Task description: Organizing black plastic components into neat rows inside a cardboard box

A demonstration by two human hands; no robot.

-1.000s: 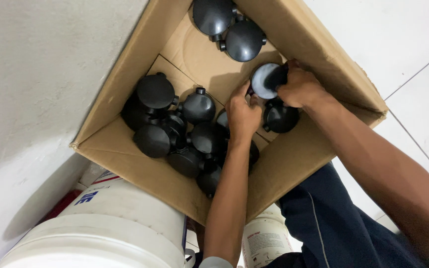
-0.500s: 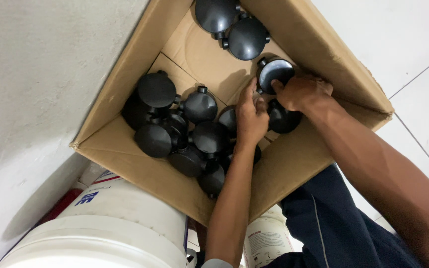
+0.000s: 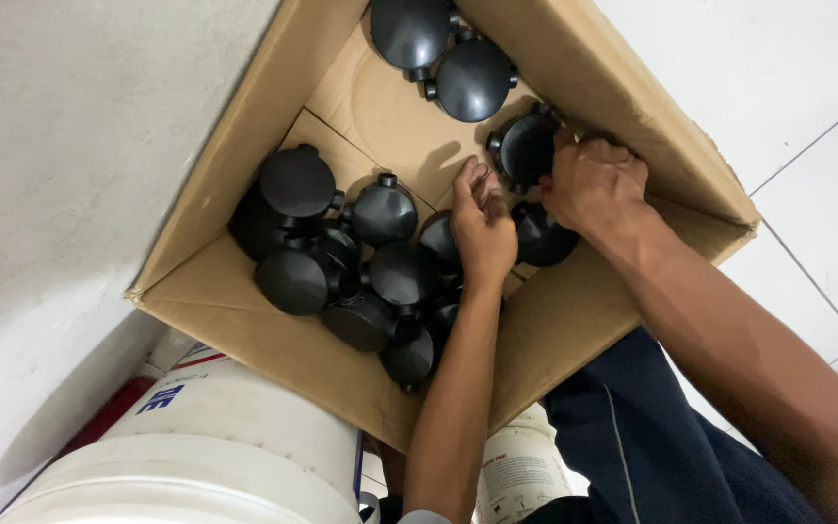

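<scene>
An open cardboard box (image 3: 244, 146) holds several round black plastic junction boxes with short side spouts. My right hand (image 3: 598, 184) grips one black junction box (image 3: 526, 147) against the box's right wall. My left hand (image 3: 482, 228) reaches into the middle, fingers together and flat, resting next to that piece and above another black piece (image 3: 545, 238). A cluster of black pieces (image 3: 341, 262) lies at the lower left of the box. Two more black pieces (image 3: 443, 53) sit at the far end.
The box leans against a white wall (image 3: 50, 146). A large white bucket (image 3: 215, 446) stands under its near corner, and a smaller white container (image 3: 521, 471) beside my dark blue trouser leg (image 3: 652, 446). White floor tiles (image 3: 788, 87) lie to the right.
My right hand has carried its black piece further up along the right wall and turned it. My left hand has slid up beside it.
</scene>
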